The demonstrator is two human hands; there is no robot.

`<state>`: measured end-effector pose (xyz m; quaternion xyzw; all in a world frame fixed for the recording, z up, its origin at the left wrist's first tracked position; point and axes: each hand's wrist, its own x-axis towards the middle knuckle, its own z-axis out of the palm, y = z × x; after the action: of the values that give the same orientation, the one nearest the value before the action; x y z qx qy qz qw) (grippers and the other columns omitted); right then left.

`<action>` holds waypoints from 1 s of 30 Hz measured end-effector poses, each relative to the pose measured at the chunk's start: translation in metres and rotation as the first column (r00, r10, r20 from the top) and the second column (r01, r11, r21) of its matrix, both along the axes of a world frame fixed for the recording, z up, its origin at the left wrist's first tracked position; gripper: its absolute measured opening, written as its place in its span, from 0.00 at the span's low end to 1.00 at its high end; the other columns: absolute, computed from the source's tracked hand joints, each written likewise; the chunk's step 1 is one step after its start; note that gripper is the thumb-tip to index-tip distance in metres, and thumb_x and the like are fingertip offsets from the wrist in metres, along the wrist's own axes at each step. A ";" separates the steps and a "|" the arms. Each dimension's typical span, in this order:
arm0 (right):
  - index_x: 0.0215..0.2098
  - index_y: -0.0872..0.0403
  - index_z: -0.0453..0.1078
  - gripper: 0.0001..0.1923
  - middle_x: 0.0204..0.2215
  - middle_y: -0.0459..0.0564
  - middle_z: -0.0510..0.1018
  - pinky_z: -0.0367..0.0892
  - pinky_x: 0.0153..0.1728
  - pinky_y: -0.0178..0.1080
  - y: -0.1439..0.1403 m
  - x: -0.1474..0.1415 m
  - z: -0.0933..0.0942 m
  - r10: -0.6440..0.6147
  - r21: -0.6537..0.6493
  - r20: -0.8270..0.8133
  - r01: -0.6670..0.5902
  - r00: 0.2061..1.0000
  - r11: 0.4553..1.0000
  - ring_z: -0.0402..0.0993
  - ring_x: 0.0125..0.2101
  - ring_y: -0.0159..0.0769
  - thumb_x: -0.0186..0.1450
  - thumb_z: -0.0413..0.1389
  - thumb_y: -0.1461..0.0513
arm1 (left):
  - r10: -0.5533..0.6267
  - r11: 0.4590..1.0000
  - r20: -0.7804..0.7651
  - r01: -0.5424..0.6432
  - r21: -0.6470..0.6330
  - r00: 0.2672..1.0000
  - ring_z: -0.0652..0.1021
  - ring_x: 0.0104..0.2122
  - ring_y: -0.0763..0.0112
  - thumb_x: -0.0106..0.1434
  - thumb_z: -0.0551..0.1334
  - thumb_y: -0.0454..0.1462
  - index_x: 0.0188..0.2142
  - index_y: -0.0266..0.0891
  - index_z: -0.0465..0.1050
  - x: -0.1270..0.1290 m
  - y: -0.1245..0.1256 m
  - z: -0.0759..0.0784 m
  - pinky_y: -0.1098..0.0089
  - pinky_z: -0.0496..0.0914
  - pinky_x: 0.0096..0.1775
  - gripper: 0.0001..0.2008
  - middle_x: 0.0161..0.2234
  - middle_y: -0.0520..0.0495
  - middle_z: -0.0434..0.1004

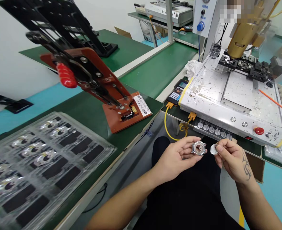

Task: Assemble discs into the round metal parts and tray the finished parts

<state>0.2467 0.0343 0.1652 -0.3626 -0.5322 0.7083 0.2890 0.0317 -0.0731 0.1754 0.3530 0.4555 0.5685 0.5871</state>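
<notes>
Above my lap, my left hand point(179, 155) grips a silver watch case point(199, 148) by its edges, its round opening facing up. Just to the right, my right hand point(228, 156) pinches a small silvery disc point(213, 149) between thumb and fingers. A narrow gap separates the disc from the watch case. On the bench to the left lies a clear plastic tray point(66, 179) with shiny metal parts in some pockets; dark pockets show in the others.
A brown toggle press point(129, 123) with a red handle point(66, 75) stands on the left bench. At the right is a white machine point(210, 99) with a red button point(258, 130) and a gold cylinder point(238, 40). A keypad controller point(176, 91) and yellow cable point(166, 124) are beside it.
</notes>
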 end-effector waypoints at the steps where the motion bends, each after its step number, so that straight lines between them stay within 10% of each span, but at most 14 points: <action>1: 0.37 0.51 0.72 0.14 0.25 0.43 0.78 0.61 0.21 0.33 0.000 -0.001 0.000 0.003 -0.006 -0.010 -0.003 1.000 1.000 0.69 0.19 0.28 0.72 0.67 0.53 | 0.001 1.000 -0.010 -0.001 0.008 1.000 0.87 0.51 0.61 0.64 0.73 0.33 0.60 0.36 0.73 0.000 0.000 0.000 0.65 0.79 0.58 0.26 0.53 0.40 0.87; 30: 0.33 0.51 0.70 0.16 0.23 0.43 0.75 0.59 0.21 0.35 -0.007 0.000 0.016 0.005 -0.025 -0.009 -0.006 1.000 1.000 0.64 0.19 0.28 0.71 0.67 0.52 | 0.021 0.991 0.280 0.017 -0.132 0.960 0.89 0.44 0.58 0.54 0.82 0.33 0.51 0.35 0.79 -0.004 -0.001 0.006 0.61 0.83 0.50 0.26 0.43 0.41 0.90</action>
<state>0.2466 0.0275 0.1813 -0.3616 -0.5231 0.7173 0.2848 0.0273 -0.0742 0.1810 0.2286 0.4049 0.5816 0.6675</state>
